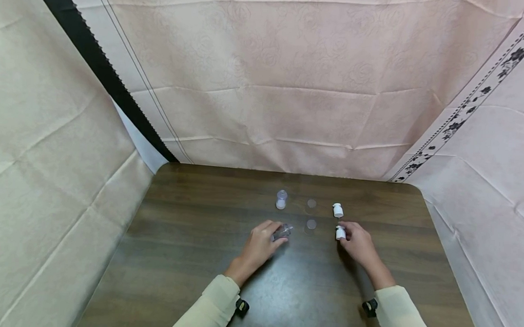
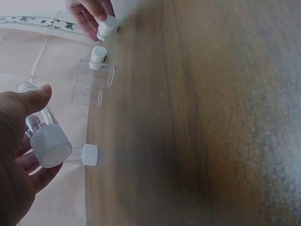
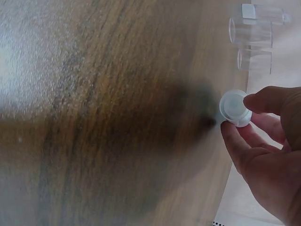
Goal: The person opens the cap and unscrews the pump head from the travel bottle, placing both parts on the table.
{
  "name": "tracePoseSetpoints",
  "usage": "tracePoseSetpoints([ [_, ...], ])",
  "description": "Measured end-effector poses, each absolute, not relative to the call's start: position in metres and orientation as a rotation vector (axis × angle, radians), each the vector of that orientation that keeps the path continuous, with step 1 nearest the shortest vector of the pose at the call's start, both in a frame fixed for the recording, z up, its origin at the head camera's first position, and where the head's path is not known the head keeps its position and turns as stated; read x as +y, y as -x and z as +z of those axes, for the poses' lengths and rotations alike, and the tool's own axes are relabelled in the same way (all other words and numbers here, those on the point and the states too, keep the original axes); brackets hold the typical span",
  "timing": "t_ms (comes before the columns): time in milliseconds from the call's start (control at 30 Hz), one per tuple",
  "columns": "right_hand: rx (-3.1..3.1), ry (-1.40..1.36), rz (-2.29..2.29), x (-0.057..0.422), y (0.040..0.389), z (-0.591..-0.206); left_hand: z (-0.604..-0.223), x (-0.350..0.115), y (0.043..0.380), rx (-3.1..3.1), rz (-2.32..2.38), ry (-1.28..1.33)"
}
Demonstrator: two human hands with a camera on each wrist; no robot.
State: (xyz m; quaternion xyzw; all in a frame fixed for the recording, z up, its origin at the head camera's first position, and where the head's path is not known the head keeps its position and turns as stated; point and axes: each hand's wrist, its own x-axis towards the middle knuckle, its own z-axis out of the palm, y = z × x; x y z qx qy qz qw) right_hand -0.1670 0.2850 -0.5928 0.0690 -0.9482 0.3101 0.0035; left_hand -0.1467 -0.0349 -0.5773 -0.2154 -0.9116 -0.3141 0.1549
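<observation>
My left hand (image 1: pixel 260 244) holds a clear bottle (image 1: pixel 283 231) with a white end, tilted between thumb and fingers. In the left wrist view that white end (image 2: pixel 51 146) faces the camera, and the thumb lies along the clear side. My right hand (image 1: pixel 358 242) pinches a small white pump top (image 1: pixel 340 233) at the right; the right wrist view shows its round end (image 3: pixel 235 107) between thumb and fingers. Just beyond it stands a second white pump top (image 1: pixel 338 209). Behind my left hand a similar clear bottle (image 1: pixel 281 199) with a white end stands on the table.
Two clear, open-looking cups or caps stand between the hands, one farther back (image 1: pixel 311 203) and one nearer (image 1: pixel 311 224). The brown wooden table (image 1: pixel 187 258) ends at a back edge, where a pale cloth (image 1: pixel 290 111) hangs. Cloths also flank both sides.
</observation>
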Motion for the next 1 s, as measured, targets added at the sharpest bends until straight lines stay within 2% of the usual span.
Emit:
tracePoseSetpoints([
  [1000, -2.967, -0.226, 0.998, 0.2831, 0.1673, -0.5947, -0.5782, -0.0345, 0.1475, -2.607, -0.918, 0.614],
])
